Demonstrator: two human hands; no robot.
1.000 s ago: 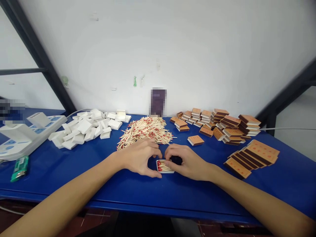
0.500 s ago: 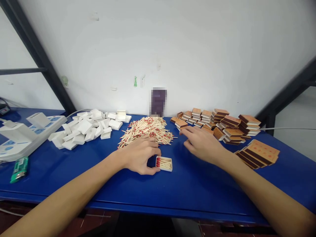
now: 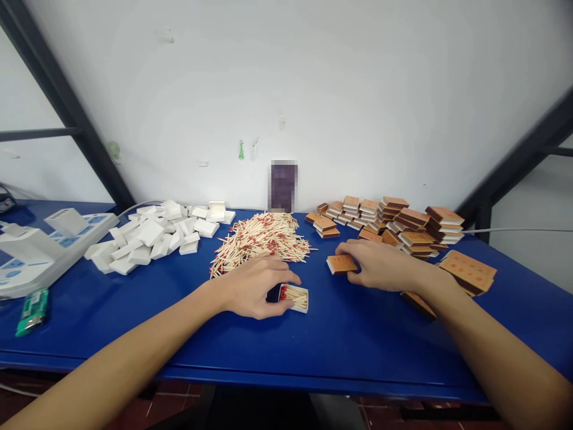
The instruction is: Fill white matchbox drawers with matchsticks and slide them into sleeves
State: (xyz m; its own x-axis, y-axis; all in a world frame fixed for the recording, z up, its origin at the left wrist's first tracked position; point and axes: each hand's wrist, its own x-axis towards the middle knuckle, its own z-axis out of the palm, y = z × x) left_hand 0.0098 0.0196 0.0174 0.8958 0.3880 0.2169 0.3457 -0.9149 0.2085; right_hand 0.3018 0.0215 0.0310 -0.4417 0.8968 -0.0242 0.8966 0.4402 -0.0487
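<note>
On the blue table [image 3: 134,310]: a small box of matches [image 3: 297,297] is lying open near the front.
Left hand [image 3: 250,289]: I am pinching the box's left end.
Right hand [image 3: 380,266]: I am pinching an orange cover [image 3: 340,263] near it.

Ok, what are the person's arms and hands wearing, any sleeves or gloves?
Both arms are bare to the picture's edge, no sleeves. The left hand and right hand have no gloves; no watch, ring or bracelet shows.
</note>
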